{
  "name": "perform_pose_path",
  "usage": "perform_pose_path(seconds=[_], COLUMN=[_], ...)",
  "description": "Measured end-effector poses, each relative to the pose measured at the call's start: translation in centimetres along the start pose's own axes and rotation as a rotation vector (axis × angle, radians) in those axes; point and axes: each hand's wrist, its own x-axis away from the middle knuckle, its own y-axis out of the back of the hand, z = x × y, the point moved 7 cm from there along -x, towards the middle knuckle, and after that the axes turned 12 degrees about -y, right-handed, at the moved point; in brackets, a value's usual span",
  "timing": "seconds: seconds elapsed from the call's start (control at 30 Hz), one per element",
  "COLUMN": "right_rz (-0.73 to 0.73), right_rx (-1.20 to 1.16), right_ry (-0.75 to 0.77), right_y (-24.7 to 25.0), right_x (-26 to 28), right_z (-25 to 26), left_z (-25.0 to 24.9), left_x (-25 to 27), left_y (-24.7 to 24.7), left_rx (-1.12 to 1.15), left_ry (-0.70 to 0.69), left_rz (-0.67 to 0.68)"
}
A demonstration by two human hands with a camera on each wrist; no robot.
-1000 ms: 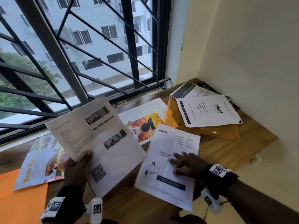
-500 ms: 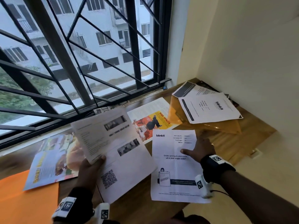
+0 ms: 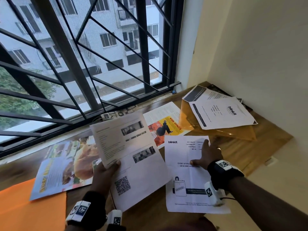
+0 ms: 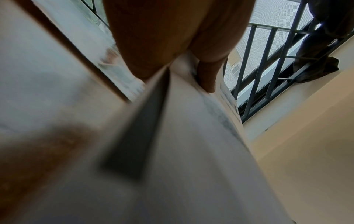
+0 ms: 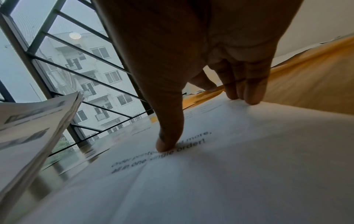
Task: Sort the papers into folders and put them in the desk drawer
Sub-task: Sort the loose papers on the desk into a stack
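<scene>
Sorting looks early, by my read: no sheet sits visibly inside a folder and I see no drawer in any view. On the desk (image 3: 246,152) lie a food flyer (image 3: 58,169) partly over an orange folder (image 3: 25,209) at the near left, a yellow flyer (image 3: 164,120) by the window, and an amber folder (image 3: 216,132) in the far right corner with a blinkit sheet (image 3: 221,114) lying on top of it, not in it; another sheet (image 3: 200,94) pokes out behind that. Whether those are filed or merely stacked I cannot tell. Left to do, as I judge it: assign every loose paper, close the folders, find the drawer. My left hand (image 3: 104,174) grips a printout stack (image 3: 131,157) clear of the desk, thumb (image 3: 115,164) on top, remaining fingers hidden beneath; the left wrist view shows the thumb clamped on the upper page and several sheets fanned. My right hand (image 3: 206,157) lies flat on a second blinkit page (image 3: 183,164) that rests on the desk at near right, its near edge overhanging the front. Fingers are straight and splayed, thumb tip and fingertips (image 5: 252,100) pressing the paper, holding nothing; the right wrist view confirms contact. The wrist is low, forearm coming in from the right.
</scene>
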Motion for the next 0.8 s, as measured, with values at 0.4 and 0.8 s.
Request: perform_pose_path(seconds=[0.4, 0.8], right_rz=[-0.061, 0.035], right_rx=[-0.159, -0.23], right_ry=[0.032, 0.072], right_y=[3.5, 3.4], right_x=[-1.9, -3.6], right_z=[0.1, 1.5], left_z=[1.2, 1.9], left_x=[-0.7, -1.0], left_y=[-0.2, -0.1], left_rx=[-0.035, -0.061], left_ry=[-0.006, 0.006], left_rz=[0.062, 0.086])
